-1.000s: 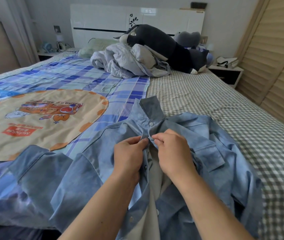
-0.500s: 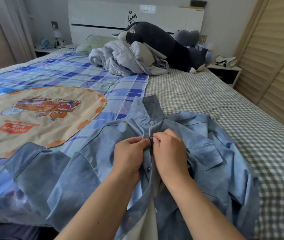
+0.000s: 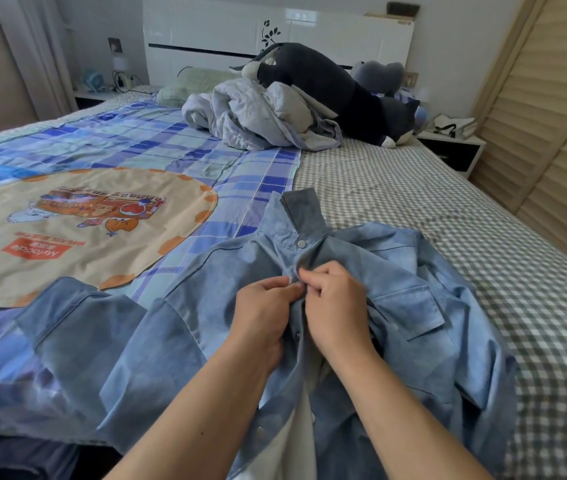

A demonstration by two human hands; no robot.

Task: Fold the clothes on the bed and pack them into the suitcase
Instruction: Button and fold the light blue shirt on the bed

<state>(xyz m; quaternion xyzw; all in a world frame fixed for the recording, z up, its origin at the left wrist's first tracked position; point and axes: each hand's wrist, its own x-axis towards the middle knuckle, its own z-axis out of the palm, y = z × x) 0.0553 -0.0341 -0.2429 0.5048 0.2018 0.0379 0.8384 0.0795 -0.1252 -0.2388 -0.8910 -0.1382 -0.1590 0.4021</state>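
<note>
White headboard (image 3: pixel 205 32); grey curtain (image 3: pixel 37 53) left; slatted wooden doors (image 3: pixel 552 109) right; nightstand (image 3: pixel 455 150).

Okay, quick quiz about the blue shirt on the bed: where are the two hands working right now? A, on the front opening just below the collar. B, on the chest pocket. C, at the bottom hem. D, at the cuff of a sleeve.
A: the left hand and right hand pinch the two front edges of the shirt together just under the collar snap.
</note>
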